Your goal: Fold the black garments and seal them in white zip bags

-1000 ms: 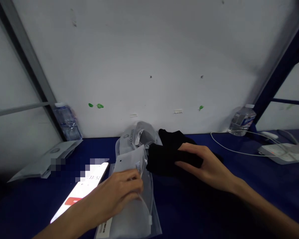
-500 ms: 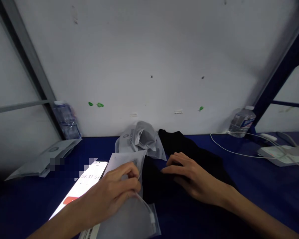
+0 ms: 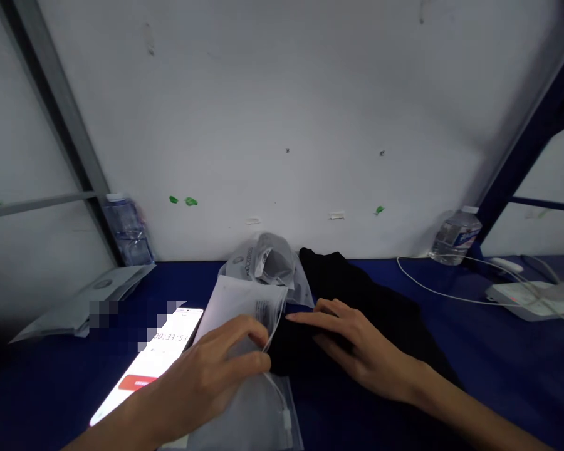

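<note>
A frosted plastic zip bag [image 3: 242, 407] lies in front of me with its mouth facing right and its slider near the lower right corner. My left hand [image 3: 225, 369] has the bag's mouth edge between thumb and fingers, and the edge bows up there. Dark fabric [image 3: 380, 300], a piece of black clothing, spreads to the right of the bag, one end close to the bag's mouth; whether it reaches inside I cannot tell. On top of this fabric rests my right hand [image 3: 350, 341], index finger stretched toward the bag and the other fingers loosely bent.
Crumpled plastic bags [image 3: 275, 263] lie by the wall. A lit phone [image 3: 164, 351] showing a timer is left of the bag. Flat packages [image 3: 94, 294] and a bottle [image 3: 128, 232] stand farther left. Another bottle [image 3: 455, 238], a white cable and a power strip [image 3: 531, 297] are at right.
The upper part of the zip bag's mouth has shifted right and gapes wider. My right index finger has straightened and moved left toward the bag. My left hand has lowered slightly.
</note>
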A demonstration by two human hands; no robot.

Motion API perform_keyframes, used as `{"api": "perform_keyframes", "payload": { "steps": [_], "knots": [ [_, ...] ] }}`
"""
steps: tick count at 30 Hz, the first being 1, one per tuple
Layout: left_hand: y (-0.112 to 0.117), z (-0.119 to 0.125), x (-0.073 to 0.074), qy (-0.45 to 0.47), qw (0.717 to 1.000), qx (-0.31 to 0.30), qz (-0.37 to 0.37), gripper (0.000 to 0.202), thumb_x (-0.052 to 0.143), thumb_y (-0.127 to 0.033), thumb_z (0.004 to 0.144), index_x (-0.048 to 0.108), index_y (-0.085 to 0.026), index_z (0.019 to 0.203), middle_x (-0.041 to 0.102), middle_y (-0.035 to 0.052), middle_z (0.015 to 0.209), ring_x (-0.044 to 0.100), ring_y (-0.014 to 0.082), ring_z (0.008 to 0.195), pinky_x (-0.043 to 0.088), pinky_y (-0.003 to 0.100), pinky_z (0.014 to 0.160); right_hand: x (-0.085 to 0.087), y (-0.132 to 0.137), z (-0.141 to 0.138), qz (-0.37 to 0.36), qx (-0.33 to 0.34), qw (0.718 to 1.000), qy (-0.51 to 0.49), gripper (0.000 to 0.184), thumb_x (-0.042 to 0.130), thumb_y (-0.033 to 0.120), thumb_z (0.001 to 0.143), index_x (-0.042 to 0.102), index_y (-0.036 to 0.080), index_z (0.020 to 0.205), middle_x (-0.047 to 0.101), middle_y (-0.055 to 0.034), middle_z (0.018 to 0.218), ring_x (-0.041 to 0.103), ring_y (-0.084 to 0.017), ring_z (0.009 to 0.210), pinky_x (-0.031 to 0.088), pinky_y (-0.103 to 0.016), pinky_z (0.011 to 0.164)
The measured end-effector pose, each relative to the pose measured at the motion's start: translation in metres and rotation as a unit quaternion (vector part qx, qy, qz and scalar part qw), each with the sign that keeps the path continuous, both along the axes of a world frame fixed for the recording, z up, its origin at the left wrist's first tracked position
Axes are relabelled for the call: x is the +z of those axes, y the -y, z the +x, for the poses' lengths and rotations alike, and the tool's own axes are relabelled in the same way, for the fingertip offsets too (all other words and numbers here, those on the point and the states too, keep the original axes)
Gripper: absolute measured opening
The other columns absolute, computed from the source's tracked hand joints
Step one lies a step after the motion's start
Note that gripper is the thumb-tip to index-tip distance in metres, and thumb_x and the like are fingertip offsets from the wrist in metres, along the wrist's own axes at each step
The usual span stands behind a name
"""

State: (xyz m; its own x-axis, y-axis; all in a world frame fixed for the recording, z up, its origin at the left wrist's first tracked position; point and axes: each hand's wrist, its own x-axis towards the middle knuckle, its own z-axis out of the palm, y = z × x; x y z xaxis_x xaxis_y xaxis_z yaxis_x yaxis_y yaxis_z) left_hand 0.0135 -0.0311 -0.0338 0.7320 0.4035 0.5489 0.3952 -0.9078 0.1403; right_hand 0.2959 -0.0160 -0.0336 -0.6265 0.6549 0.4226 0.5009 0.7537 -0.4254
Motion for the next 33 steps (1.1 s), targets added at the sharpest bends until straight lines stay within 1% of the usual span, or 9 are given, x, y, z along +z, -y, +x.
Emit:
{"api": "perform_keyframes", "payload": {
  "steps": [6,9,13,15,19,23,26,29,33],
  "knots": [
    [0.005,0.002,0.003,-0.012,0.999,-0.023,0.035,0.042,0.039,0.013,0.083,0.057,-0.019,0.104,0.054,0.0074,0.104,0.058,0.0162,0.091,0.053,0.026,0.074,-0.010,0.000,-0.015,-0.118,-0.047,0.976,-0.179,0.013,0.064,0.020,0.089,0.060,0.023,0.101,0.067,0.0004,0.092,0.064,-0.018,0.087,0.052,-0.031,0.080],
    [0.004,0.003,0.005,-0.013,0.999,-0.012,0.044,0.040,0.040,0.011,0.084,0.057,-0.019,0.104,0.056,0.0071,0.101,0.058,0.0160,0.089,0.053,0.026,0.073,-0.015,0.000,-0.019,-0.093,-0.040,0.975,-0.197,0.015,0.072,0.025,0.085,0.063,0.022,0.096,0.068,0.0004,0.088,0.063,-0.017,0.081,0.051,-0.029,0.074],
    [-0.001,0.000,0.005,0.023,1.000,0.007,0.018,0.039,0.037,0.010,0.088,0.058,-0.019,0.102,0.058,0.0064,0.101,0.060,0.0150,0.087,0.052,0.024,0.070,-0.017,-0.001,-0.020,-0.023,0.094,0.981,-0.169,0.011,0.076,0.025,0.085,0.071,0.024,0.095,0.074,-0.0006,0.087,0.065,-0.017,0.081,0.052,-0.034,0.078],
    [-0.004,-0.001,0.004,0.043,0.999,0.007,0.000,0.038,0.037,0.009,0.089,0.059,-0.019,0.100,0.059,0.0054,0.101,0.061,0.0143,0.087,0.052,0.024,0.070,-0.019,-0.003,-0.021,0.029,0.115,0.982,-0.147,0.010,0.070,0.020,0.089,0.072,0.025,0.098,0.076,-0.0019,0.091,0.065,-0.020,0.088,0.052,-0.038,0.083],
    [-0.003,0.001,0.004,0.051,0.998,-0.022,-0.014,0.038,0.038,0.010,0.088,0.061,-0.019,0.097,0.061,0.0051,0.101,0.063,0.0135,0.087,0.053,0.024,0.071,-0.023,-0.005,-0.019,0.090,0.055,0.982,-0.160,0.016,0.068,0.019,0.089,0.072,0.028,0.101,0.076,-0.0024,0.097,0.063,-0.020,0.084,0.053,-0.039,0.077],
    [-0.001,0.007,0.005,0.061,0.997,-0.048,-0.014,0.037,0.040,0.011,0.087,0.064,-0.017,0.096,0.063,0.0060,0.101,0.064,0.0133,0.087,0.054,0.022,0.071,-0.029,-0.002,-0.017,0.060,-0.033,0.972,-0.226,0.014,0.076,0.024,0.083,0.072,0.026,0.096,0.073,-0.0025,0.084,0.064,-0.019,0.070,0.053,-0.033,0.062],
    [-0.001,0.010,0.004,0.083,0.995,-0.057,-0.002,0.036,0.042,0.010,0.087,0.064,-0.016,0.096,0.064,0.0067,0.100,0.065,0.0139,0.086,0.055,0.023,0.071,-0.032,0.000,-0.019,0.040,-0.067,0.963,-0.257,0.014,0.080,0.025,0.079,0.071,0.024,0.090,0.071,-0.0017,0.079,0.067,-0.019,0.071,0.054,-0.032,0.064],
    [-0.001,0.011,0.003,0.096,0.993,-0.067,0.008,0.033,0.043,0.009,0.089,0.063,-0.016,0.097,0.065,0.0072,0.100,0.065,0.0148,0.088,0.056,0.024,0.072,-0.031,0.002,-0.022,0.045,0.011,0.970,-0.238,0.014,0.078,0.023,0.082,0.072,0.024,0.094,0.075,-0.0033,0.089,0.069,-0.018,0.076,0.056,-0.031,0.067],
    [-0.003,0.009,0.005,0.105,0.993,-0.046,0.015,0.029,0.046,0.005,0.092,0.063,-0.017,0.099,0.067,0.0065,0.101,0.066,0.0150,0.091,0.057,0.025,0.075,-0.022,0.007,-0.020,0.053,0.107,0.987,-0.106,0.024,0.071,0.019,0.087,0.072,0.026,0.110,0.070,-0.0072,0.116,0.067,-0.019,0.091,0.055,-0.035,0.080]
  ]
}}
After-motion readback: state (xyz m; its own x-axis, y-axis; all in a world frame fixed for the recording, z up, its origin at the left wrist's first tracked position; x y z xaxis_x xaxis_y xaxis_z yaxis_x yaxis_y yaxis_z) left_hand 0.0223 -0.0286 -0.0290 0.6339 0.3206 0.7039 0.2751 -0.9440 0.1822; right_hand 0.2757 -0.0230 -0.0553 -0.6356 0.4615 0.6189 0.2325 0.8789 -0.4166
